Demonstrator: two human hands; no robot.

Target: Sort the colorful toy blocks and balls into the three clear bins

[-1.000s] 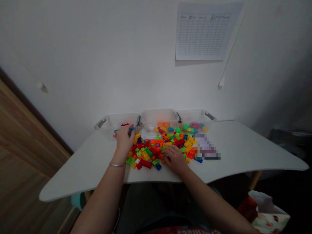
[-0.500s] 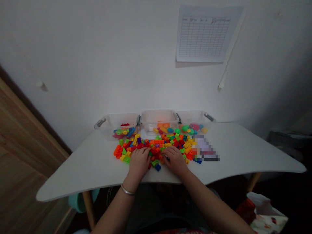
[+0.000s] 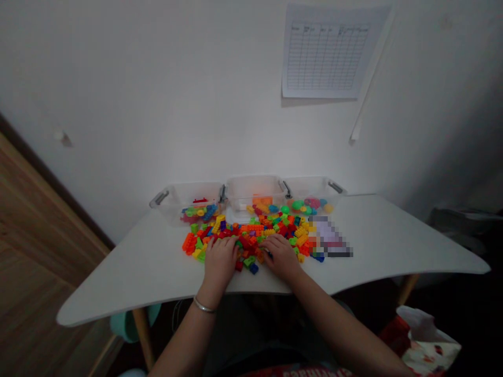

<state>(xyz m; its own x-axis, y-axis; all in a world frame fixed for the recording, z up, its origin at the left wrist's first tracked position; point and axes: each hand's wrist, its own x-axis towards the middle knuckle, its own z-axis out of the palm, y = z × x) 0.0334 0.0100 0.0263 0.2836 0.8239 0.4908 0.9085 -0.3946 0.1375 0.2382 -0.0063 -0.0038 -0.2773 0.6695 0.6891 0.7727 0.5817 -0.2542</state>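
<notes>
A loose pile of colourful toy building bricks [image 3: 251, 229] lies on the white table. My left hand [image 3: 221, 257], with a silver bracelet on its wrist, lies over the front left of the pile, fingers slightly apart on the bricks. A green brick [image 3: 239, 244] shows by its thumb. Opposite it, my right hand [image 3: 281, 256] has its fingers bent inward at the front of the pile. Its thumb and fingertips come close together, and what they hold is too small to name. Between the hands lie red bricks [image 3: 247, 242] and a blue brick [image 3: 253, 268].
Behind the pile stand three clear bins: the left bin [image 3: 176, 196] and middle bin [image 3: 251, 184] hold bricks, the right bin [image 3: 318, 187] round coloured pieces. A blurred-out flat object [image 3: 332, 238] lies right of the pile. The table's front edge [image 3: 259, 292] is near my wrists.
My left hand has drawn back a little to the left, its fingers turned from the pile's middle. A red brick near its thumb is more exposed. My right hand has barely moved.
</notes>
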